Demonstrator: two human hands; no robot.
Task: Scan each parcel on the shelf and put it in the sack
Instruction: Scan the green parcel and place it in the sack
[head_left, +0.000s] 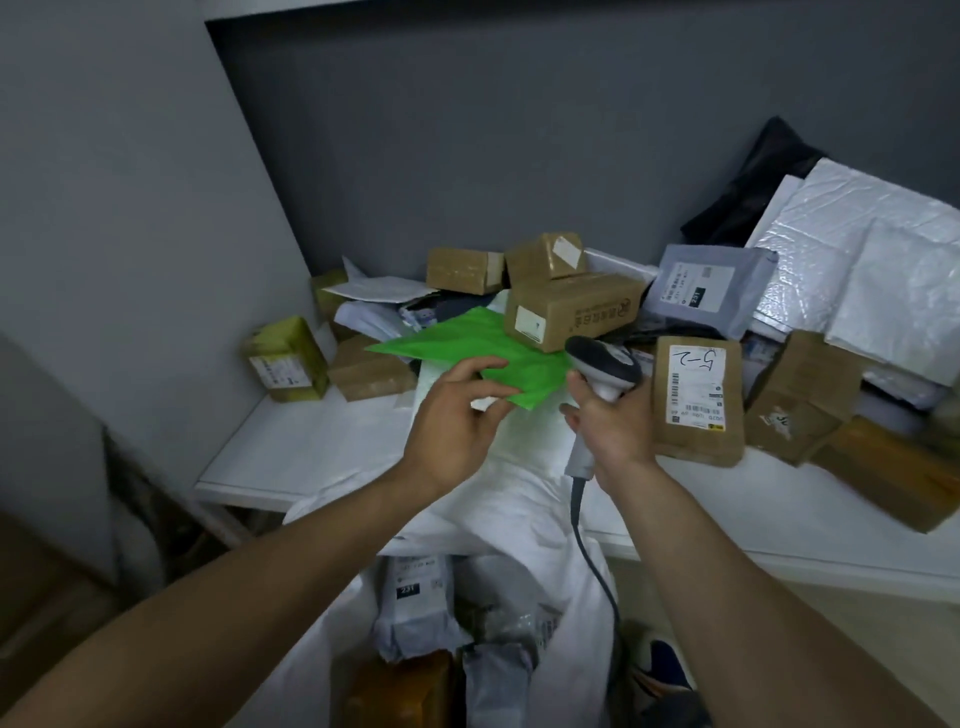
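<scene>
left hand (457, 413) pinches green parcel (483, 353) by near corner | parcel flat, bright green, crinkled plastic, over shelf (291, 441) front above sack (524, 499) | right hand (615, 423) grips scanner (605, 364) just beside it

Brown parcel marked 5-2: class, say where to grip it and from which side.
Probably pinch the parcel by its near short edge, coming from the front: it lies label up, that edge sits free toward the shelf front, while another brown bag crowds its right side.
</scene>
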